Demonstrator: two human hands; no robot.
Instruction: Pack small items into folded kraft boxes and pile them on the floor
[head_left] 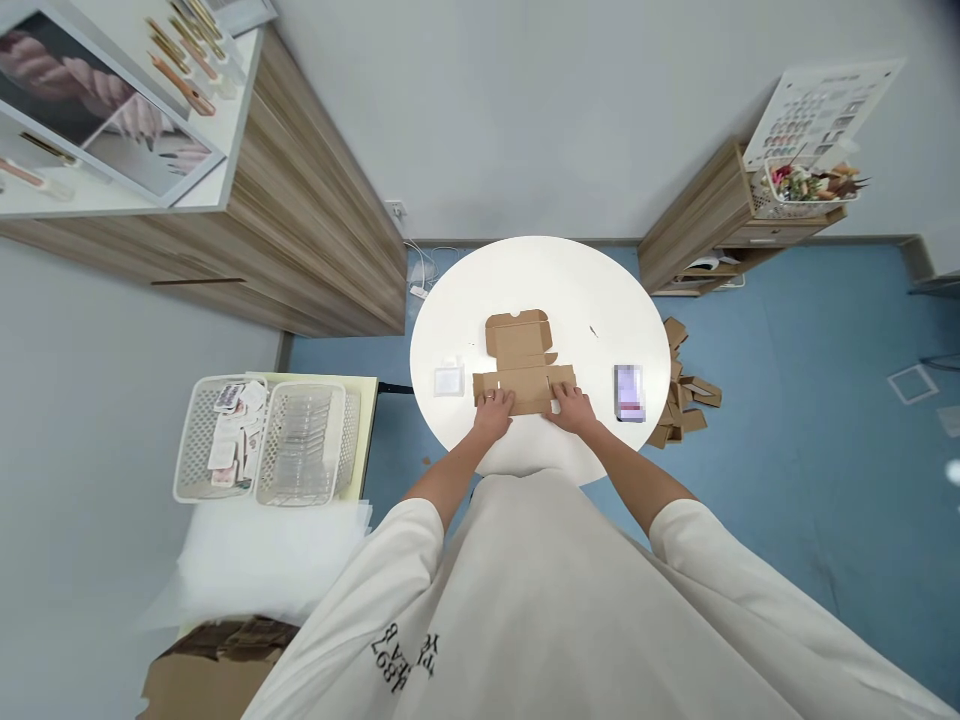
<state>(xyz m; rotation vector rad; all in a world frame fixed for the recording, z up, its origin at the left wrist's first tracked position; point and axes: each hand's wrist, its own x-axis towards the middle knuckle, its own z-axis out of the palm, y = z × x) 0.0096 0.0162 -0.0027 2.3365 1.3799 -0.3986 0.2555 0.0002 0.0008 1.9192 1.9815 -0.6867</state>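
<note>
Wearing a loose pale T-shirt (570, 610); short white sleeves (405, 550) are hanging wide; black lettering (402, 658) (creased, hard reading) is slanting across the shirt's left side.

Carton (523, 346) on table (540, 272), baskets (195, 448) left, what looks like phone (629, 388) right

Centre: carton (523, 345), matt cardboard; table (540, 275), smooth and even-surfaced. Left: baskets (193, 435), perforated plastic; below them, sheets (270, 560), thin, translucent, plastic-looking. Upper left: cabinet (315, 190), wood-grain sides beneath a smooth top. Lower centre: shirt (540, 590), soft matt cloth. Right: floor (787, 400), smooth.
</note>
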